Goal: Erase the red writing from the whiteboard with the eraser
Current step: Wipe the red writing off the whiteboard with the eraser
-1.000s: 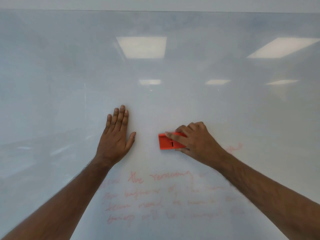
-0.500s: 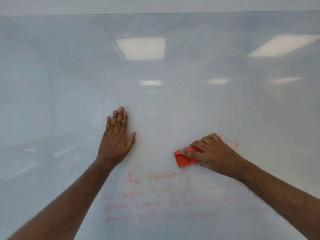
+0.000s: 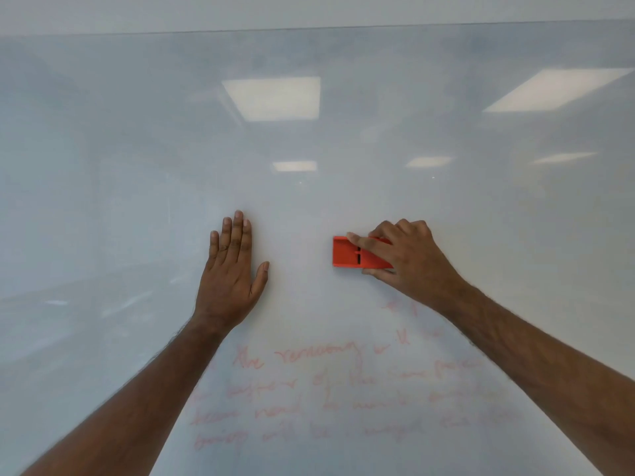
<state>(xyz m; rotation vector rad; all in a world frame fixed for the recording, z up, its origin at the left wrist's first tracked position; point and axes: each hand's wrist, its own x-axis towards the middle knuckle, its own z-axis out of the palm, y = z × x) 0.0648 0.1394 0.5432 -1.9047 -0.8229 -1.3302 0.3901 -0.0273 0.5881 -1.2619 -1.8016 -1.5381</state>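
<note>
Left hand (image 3: 230, 280) lies flat on the whiteboard (image 3: 103, 201), fingers straight and together, thumb spread; to its right, well apart, the right hand (image 3: 405, 259) grips the orange eraser (image 3: 348, 253), fingers curled over its back, pressing it to the board; faint red writing (image 3: 326, 389) sits below both hands.

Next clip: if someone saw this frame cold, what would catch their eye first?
The bright orange-red eraser right of centre, gripped by the right hand against the whiteboard. Next, the left hand pressed flat on the board with straight fingers, left of the eraser. Below both hands lie several lines of faint red writing, not yet wiped off, and ceiling lights reflect in the board's upper half.
</note>
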